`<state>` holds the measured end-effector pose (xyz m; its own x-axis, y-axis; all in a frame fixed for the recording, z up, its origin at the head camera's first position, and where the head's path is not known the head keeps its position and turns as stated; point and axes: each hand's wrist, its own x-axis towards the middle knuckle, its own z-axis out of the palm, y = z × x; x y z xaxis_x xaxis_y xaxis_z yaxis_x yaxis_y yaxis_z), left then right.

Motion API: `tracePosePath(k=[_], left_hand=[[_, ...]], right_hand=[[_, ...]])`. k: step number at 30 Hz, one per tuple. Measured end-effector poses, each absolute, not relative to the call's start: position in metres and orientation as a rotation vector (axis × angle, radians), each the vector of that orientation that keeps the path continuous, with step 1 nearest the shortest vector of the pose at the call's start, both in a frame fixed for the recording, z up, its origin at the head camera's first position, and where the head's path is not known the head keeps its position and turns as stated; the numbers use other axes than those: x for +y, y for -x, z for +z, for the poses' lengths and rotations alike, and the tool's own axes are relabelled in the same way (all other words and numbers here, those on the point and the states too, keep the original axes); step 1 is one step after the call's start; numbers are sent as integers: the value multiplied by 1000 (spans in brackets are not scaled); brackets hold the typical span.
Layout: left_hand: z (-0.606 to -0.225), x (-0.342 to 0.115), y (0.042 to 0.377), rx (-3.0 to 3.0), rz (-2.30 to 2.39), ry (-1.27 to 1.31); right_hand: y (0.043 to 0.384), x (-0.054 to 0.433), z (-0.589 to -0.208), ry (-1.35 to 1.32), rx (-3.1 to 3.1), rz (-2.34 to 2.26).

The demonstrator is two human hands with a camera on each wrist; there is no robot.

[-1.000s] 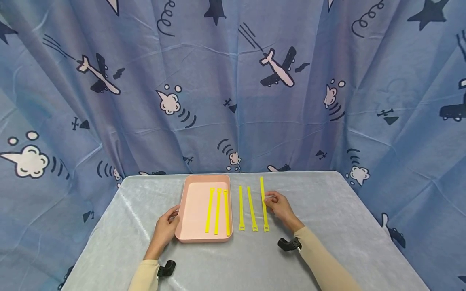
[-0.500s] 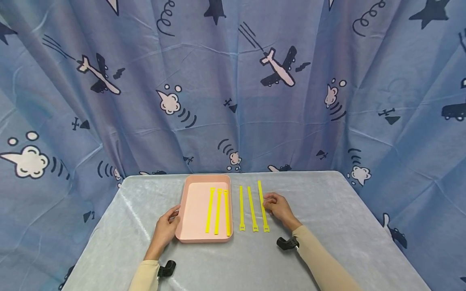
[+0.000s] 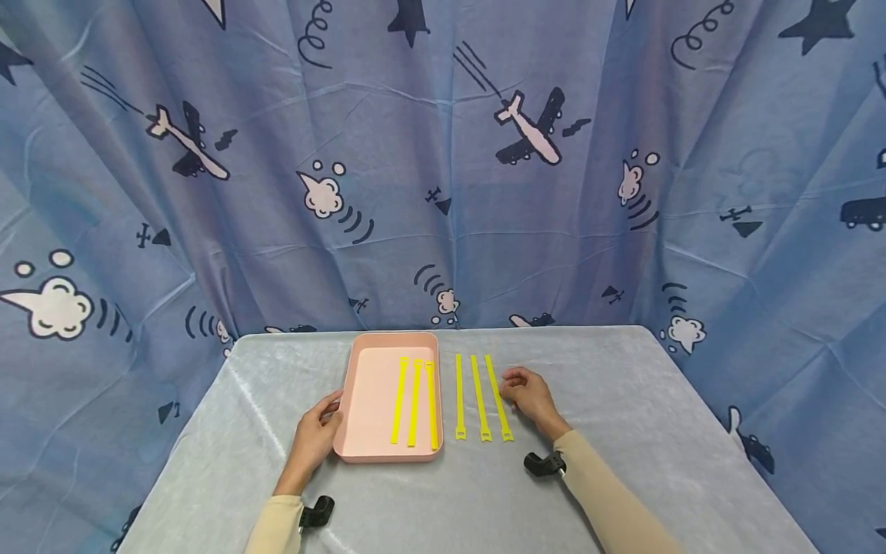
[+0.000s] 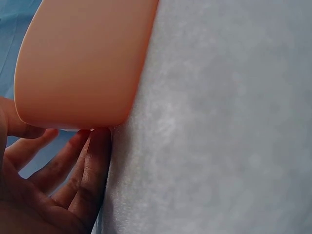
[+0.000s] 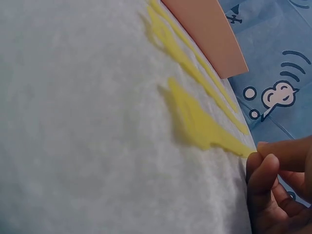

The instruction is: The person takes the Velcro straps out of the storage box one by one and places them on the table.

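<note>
Left hand (image 3: 313, 440): at the tray's left edge, toward its near left corner; fingers loosely extended, fingertips touching the outer wall, thumb beside them; a light contact, unclenched.

Right hand (image 3: 533, 396): above the table, right of the straps; thumb and forefinger drawn together, other fingers bent. In the right wrist view, the outer strap runs up to the fingertips; in the head view, they stand just beside it. Cannot tell whether the strap is pinched or released.

Outer strap (image 3: 498, 398): yellow fastening strap, slotted head toward the near edge of the table, tail slanting leftward to the far edge.

Middle strap (image 3: 480, 398) and inner strap (image 3: 460, 398): same pattern, heads likewise near; laid in a row between the outer strap and the tray's right edge, apart from one another.

Tray (image 3: 367, 408): pink, shallow, rounded corners; far edge close to the table's far edge. Contents: three yellow straps (image 3: 414, 402) in the right half, slotted heads toward the far edge, the rightmost along the right wall.

Table (image 3: 388, 508): pale grey plush cover.

Curtain (image 3: 443, 154): blue, printed with aeroplanes and stars; behind the table.
</note>
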<state>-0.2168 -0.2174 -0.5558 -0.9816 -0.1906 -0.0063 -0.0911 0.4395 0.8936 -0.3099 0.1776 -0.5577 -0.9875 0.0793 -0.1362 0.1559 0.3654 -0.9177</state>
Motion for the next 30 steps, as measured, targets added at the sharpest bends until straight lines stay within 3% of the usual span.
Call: tracePosePath(k=[13,30], left_hand=[[-554,-217,215,-2590,-1602,-248],[-554,-216,214,-2596,-1587,-252]], right_hand=[[300,172,-547,-182,2484,-1852],[291,131,-516,18,2340,-2005]])
